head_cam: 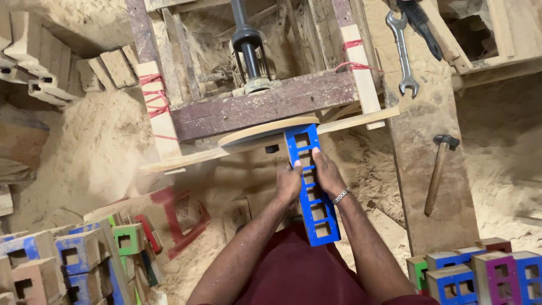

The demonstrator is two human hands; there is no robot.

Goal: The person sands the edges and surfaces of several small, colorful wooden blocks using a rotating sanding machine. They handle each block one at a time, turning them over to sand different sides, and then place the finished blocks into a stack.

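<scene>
Blue-painted wood, a long strip (312, 186) cut with a row of square windows, lies lengthwise in the middle of the view, its far end pressed up against the edge of a tan sanding disc (265, 131) on a rough timber bench (271, 104). The left hand (288, 183) grips the strip's left edge and the right hand (329, 176), with a metal bracelet (341, 196) at the wrist, clasps its right edge, thumbs resting on the blue face. A black shaft (244, 34) rises at the far side of the bench behind the disc. To the right, a spanner (403, 51) and a wooden-handled hammer (438, 172) lie on a dusty plank (429, 141). Sawdust (96, 147) heaps on the left. Small painted hollow blocks (468, 277) in blue, purple and green stand near right, and more blocks (68, 257) crowd the near left beside a red frame (183, 217).
</scene>
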